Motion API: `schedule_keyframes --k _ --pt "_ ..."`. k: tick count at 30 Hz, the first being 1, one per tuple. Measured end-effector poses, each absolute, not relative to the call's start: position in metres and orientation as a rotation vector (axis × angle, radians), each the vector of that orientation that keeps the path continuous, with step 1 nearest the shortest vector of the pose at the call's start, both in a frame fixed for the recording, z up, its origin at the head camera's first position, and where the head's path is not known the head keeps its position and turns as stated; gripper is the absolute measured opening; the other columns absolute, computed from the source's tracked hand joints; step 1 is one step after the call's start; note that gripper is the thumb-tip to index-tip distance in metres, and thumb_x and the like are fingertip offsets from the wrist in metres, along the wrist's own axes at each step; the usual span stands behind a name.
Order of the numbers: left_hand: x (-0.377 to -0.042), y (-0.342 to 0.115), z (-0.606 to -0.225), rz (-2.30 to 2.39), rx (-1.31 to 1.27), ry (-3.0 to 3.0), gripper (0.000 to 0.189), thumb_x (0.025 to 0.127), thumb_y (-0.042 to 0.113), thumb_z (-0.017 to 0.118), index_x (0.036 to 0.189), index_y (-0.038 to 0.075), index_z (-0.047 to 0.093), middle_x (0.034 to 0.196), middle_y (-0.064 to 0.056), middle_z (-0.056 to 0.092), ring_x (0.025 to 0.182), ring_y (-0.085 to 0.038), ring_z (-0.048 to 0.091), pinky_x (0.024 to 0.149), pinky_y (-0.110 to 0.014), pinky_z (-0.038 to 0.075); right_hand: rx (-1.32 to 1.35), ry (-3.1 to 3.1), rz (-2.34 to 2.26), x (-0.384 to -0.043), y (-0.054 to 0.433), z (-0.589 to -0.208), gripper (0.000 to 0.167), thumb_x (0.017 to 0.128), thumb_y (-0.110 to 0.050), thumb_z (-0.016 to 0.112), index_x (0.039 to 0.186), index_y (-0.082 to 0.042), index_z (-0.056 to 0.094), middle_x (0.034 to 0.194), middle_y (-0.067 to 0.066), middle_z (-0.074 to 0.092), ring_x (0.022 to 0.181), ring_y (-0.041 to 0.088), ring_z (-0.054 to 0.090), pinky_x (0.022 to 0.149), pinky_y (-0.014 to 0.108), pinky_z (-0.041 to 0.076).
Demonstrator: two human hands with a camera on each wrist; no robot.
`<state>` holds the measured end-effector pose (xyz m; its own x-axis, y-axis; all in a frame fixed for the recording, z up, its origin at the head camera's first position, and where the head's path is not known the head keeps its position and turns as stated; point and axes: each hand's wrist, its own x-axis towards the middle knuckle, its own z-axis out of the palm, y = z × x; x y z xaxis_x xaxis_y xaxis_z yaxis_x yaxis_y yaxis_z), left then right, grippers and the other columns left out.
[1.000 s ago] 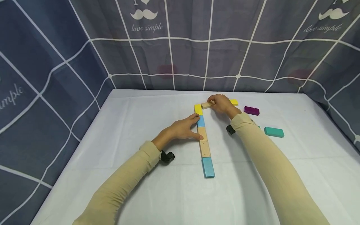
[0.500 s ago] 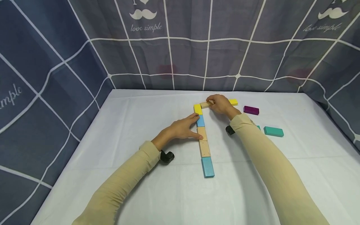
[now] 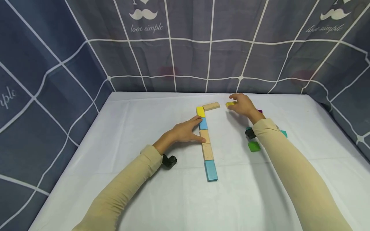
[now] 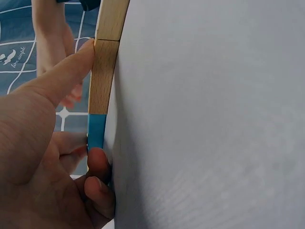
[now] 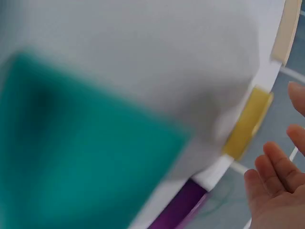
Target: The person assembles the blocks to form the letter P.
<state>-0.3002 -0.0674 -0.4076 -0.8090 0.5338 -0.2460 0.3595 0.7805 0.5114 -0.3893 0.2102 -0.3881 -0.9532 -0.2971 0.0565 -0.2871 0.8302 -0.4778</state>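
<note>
Fingers (image 5: pixel 280 165) of the right hand (image 3: pixel 243 106) are apart beside 1 yellow block (image 5: pixel 249 123); left hand (image 3: pixel 185 132), spread, touches blocks (image 3: pixel 205 134).

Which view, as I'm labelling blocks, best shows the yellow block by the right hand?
Right wrist: the yellow block lies uncovered there. The head view shows part, the right hand hiding the rest; the left wrist view doesn't show it.

The blocks (image 3: pixel 211 170) are yellow, blue, teal, green, purple and wood-coloured. The curtain (image 3: pixel 190 57) is grey-blue with a white grid; the sleeves (image 3: pixel 118 187) are tan, the cloth (image 3: pixel 167 199) white.
</note>
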Motion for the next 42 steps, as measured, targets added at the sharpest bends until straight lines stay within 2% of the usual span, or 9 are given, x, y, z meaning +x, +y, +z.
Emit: schedule_keyframes --k 6,12,16,22,32,42 --pt "-0.301 -0.068 -0.409 0.652 0.682 2.583 0.101 0.082 0.060 0.072 0.159 0.016 0.022 0.165 -0.001 0.009 0.148 -0.022 0.019 0.113 -0.050 0.027 -0.304 2.914 -0.739 -0.388 0.229 -0.397 0.060 0.089 -0.015 0.063 0.141 0.009 0.045 0.140 0.034 0.042 0.130 0.050 0.036 0.110 0.057 0.025" --pt "-0.301 -0.064 -0.411 0.670 0.680 2.572 0.102 0.081 0.060 0.073 0.159 0.017 0.022 0.165 0.001 0.010 0.148 -0.021 0.020 0.113 -0.050 0.028 -0.286 2.848 -0.727 -0.387 0.236 -0.402 0.063 0.094 -0.016 0.060 0.147 0.009 0.036 0.145 0.033 0.039 0.132 0.047 0.036 0.112 0.057 0.023" --pt "-0.300 -0.064 -0.411 0.666 0.669 2.568 0.103 0.081 0.061 0.073 0.159 0.017 0.022 0.165 0.001 0.009 0.148 -0.020 0.019 0.113 -0.050 0.027 -0.327 2.894 -0.684 -0.385 0.236 -0.405 0.056 0.095 -0.014 0.061 0.141 0.012 0.043 0.137 0.035 0.046 0.126 0.049 0.042 0.108 0.057 0.029" --pt "-0.300 -0.066 -0.410 0.658 0.664 2.579 0.102 0.081 0.061 0.072 0.159 0.017 0.022 0.165 0.001 0.010 0.148 -0.022 0.020 0.112 -0.053 0.028 -0.293 2.943 -0.714 -0.385 0.232 -0.408 0.042 0.094 -0.008 0.063 0.130 0.012 0.054 0.124 0.032 0.055 0.112 0.045 0.049 0.102 0.056 0.036" --pt "-0.300 -0.067 -0.409 0.662 0.658 2.581 0.103 0.081 0.061 0.072 0.159 0.017 0.022 0.165 0.000 0.009 0.148 -0.022 0.020 0.112 -0.052 0.028 -0.357 2.942 -0.741 -0.389 0.223 -0.408 0.039 0.091 -0.006 0.066 0.125 0.012 0.059 0.125 0.030 0.057 0.111 0.042 0.052 0.103 0.053 0.037" --pt "-0.301 -0.067 -0.410 0.660 0.658 2.587 0.103 0.081 0.061 0.072 0.159 0.017 0.021 0.165 0.000 0.009 0.148 -0.022 0.020 0.112 -0.054 0.028 -0.343 2.915 -0.734 -0.391 0.214 -0.407 0.040 0.091 -0.006 0.066 0.127 0.010 0.059 0.126 0.029 0.057 0.113 0.041 0.048 0.106 0.054 0.033"
